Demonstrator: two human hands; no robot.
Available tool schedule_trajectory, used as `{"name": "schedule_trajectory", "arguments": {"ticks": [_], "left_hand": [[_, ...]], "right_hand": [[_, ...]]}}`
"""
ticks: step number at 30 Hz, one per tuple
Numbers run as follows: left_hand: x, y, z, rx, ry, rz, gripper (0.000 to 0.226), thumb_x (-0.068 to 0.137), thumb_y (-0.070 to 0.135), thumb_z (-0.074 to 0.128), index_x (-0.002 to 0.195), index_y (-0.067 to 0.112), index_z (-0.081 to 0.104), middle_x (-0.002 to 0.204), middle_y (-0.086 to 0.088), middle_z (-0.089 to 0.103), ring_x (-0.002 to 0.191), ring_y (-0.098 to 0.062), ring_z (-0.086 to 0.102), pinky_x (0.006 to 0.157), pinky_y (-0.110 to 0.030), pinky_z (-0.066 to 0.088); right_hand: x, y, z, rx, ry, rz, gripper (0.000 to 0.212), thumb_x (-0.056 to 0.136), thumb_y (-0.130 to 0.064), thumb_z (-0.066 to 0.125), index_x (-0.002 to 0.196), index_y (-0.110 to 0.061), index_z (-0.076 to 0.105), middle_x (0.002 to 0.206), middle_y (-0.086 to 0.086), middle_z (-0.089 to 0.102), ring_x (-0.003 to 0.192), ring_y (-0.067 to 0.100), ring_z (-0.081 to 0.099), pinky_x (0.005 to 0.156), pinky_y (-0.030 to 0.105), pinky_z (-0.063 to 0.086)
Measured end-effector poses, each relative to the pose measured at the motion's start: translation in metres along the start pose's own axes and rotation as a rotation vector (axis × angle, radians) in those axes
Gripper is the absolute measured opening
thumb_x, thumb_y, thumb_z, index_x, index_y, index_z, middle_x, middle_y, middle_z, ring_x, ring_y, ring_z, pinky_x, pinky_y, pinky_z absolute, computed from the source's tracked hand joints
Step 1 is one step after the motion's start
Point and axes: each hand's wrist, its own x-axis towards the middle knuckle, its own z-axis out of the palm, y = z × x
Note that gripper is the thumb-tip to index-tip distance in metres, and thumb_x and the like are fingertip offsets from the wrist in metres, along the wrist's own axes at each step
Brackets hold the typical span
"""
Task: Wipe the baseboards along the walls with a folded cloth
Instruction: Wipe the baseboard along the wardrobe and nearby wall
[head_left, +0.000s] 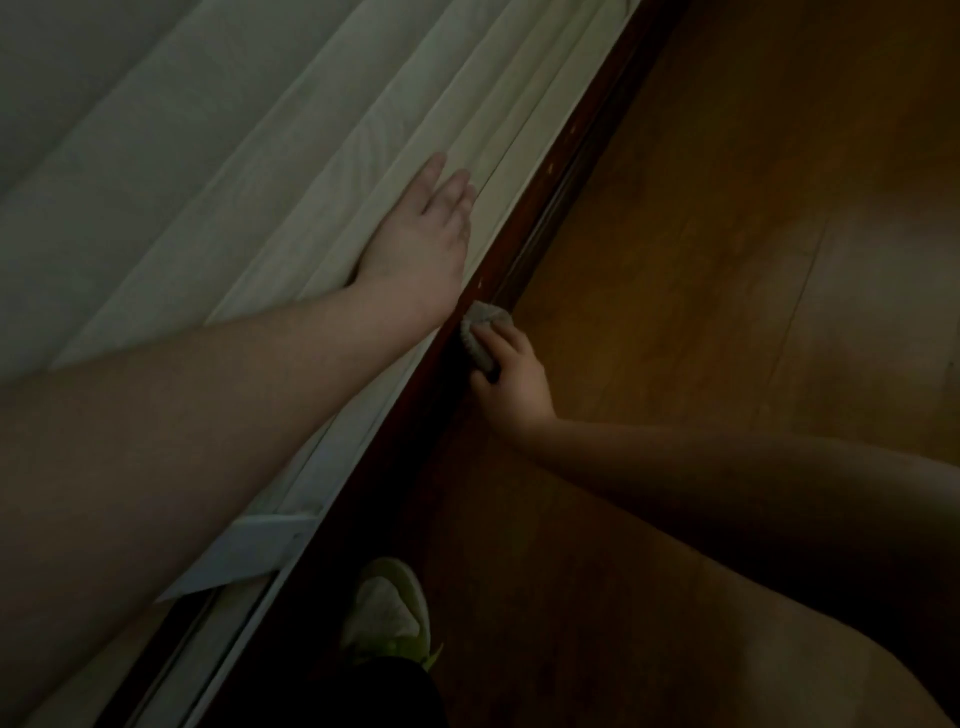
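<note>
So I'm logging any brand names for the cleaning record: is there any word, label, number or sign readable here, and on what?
None: no text is readable in this dim view.
Cloth, held by the right hand against the dark baseboard: no label visible.
Green shoe: no legible brand.
White curtain under the left hand: plain.

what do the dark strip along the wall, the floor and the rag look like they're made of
Dark reddish-brown baseboard: probably varnished wood, slight sheen. Orange-brown floor: likely glossy wood or laminate, plank seams and glare. Small grey cloth gripped by the right hand: soft, fuzzy-looking fabric.
</note>
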Motion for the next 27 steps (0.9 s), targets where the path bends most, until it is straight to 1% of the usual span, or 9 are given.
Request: {"name": "schedule_trajectory", "arguments": {"ticks": [4, 7, 9, 11, 14, 17, 22, 24, 27], "left_hand": [[0.0, 0.0, 0.0, -0.02, -0.009, -0.008, 0.069, 0.102, 0.049, 0.013, 0.156, 0.008, 0.011, 0.164, -0.016, 0.0, 0.152, -0.031, -0.005, 0.117, -0.056, -0.012], [-0.002, 0.0, 0.002, -0.003, 0.017, -0.002, 0.067, 0.102, 0.047, 0.012, 0.156, 0.006, 0.012, 0.164, -0.016, 0.001, 0.152, -0.032, -0.003, 0.118, -0.055, -0.009], [-0.003, 0.0, 0.004, 0.016, 0.019, 0.006, 0.067, 0.102, 0.045, 0.013, 0.156, 0.005, 0.011, 0.164, -0.017, 0.001, 0.152, -0.033, -0.003, 0.119, -0.054, -0.008], [-0.004, 0.001, 0.005, 0.018, 0.006, 0.009, 0.067, 0.102, 0.045, 0.014, 0.155, 0.004, 0.01, 0.164, -0.018, 0.0, 0.152, -0.033, -0.003, 0.119, -0.053, -0.007], [-0.007, 0.004, 0.005, 0.006, -0.013, 0.011, 0.067, 0.102, 0.044, 0.013, 0.155, 0.004, 0.008, 0.164, -0.018, -0.002, 0.152, -0.033, -0.004, 0.119, -0.052, -0.007], [-0.012, 0.012, 0.008, 0.011, -0.029, 0.024, 0.066, 0.102, 0.04, 0.011, 0.155, 0.001, 0.003, 0.164, -0.019, -0.004, 0.152, -0.033, -0.004, 0.118, -0.055, -0.009], [-0.02, 0.029, 0.017, 0.044, -0.04, 0.048, 0.071, 0.102, 0.045, 0.01, 0.153, -0.002, -0.004, 0.162, -0.022, -0.009, 0.151, -0.035, -0.007, 0.116, -0.057, -0.013], [-0.024, 0.037, 0.022, 0.051, -0.035, 0.065, 0.07, 0.102, 0.045, 0.008, 0.153, -0.002, -0.005, 0.162, -0.022, -0.01, 0.151, -0.036, -0.007, 0.117, -0.057, -0.012], [-0.03, 0.046, 0.027, 0.037, -0.021, 0.075, 0.069, 0.103, 0.044, 0.006, 0.154, -0.001, -0.004, 0.162, -0.023, -0.011, 0.151, -0.036, -0.008, 0.117, -0.056, -0.012]], "right_hand": [[-0.046, 0.001, 0.032, 0.028, -0.113, -0.029, 0.07, 0.091, -0.012, 0.063, 0.15, -0.035, 0.033, 0.159, -0.01, 0.017, 0.147, 0.017, 0.022, 0.111, 0.023, 0.013], [-0.077, 0.006, 0.052, 0.018, -0.23, -0.091, 0.071, 0.091, -0.014, 0.062, 0.15, -0.036, 0.031, 0.158, -0.013, 0.013, 0.148, 0.018, 0.018, 0.114, 0.026, 0.016], [-0.087, 0.007, 0.06, 0.017, -0.262, -0.113, 0.069, 0.092, -0.014, 0.062, 0.15, -0.034, 0.03, 0.157, -0.012, 0.013, 0.148, 0.019, 0.018, 0.117, 0.031, 0.019], [-0.087, 0.008, 0.058, 0.018, -0.272, -0.126, 0.066, 0.093, -0.016, 0.061, 0.15, -0.033, 0.031, 0.156, -0.012, 0.015, 0.146, 0.019, 0.021, 0.118, 0.032, 0.023], [-0.075, 0.017, 0.039, 0.011, -0.272, -0.162, 0.061, 0.092, -0.021, 0.059, 0.147, -0.031, 0.034, 0.151, -0.011, 0.022, 0.14, 0.017, 0.031, 0.111, 0.026, 0.028], [-0.042, 0.031, 0.01, -0.016, -0.133, -0.13, 0.057, 0.091, -0.017, 0.061, 0.144, -0.024, 0.041, 0.148, -0.002, 0.031, 0.134, 0.02, 0.04, 0.108, 0.023, 0.027], [0.048, 0.049, -0.055, 0.091, 0.201, 0.145, 0.06, 0.095, -0.017, 0.059, 0.149, -0.024, 0.034, 0.15, 0.002, 0.034, 0.128, 0.018, 0.044, 0.099, 0.022, 0.033], [0.076, 0.053, -0.076, 0.152, 0.26, 0.203, 0.06, 0.095, -0.019, 0.058, 0.149, -0.026, 0.035, 0.149, 0.002, 0.037, 0.127, 0.021, 0.048, 0.099, 0.027, 0.041], [0.103, 0.049, -0.092, 0.194, 0.273, 0.248, 0.058, 0.095, -0.022, 0.06, 0.148, -0.025, 0.037, 0.146, 0.005, 0.044, 0.125, 0.026, 0.052, 0.099, 0.034, 0.048]]}}
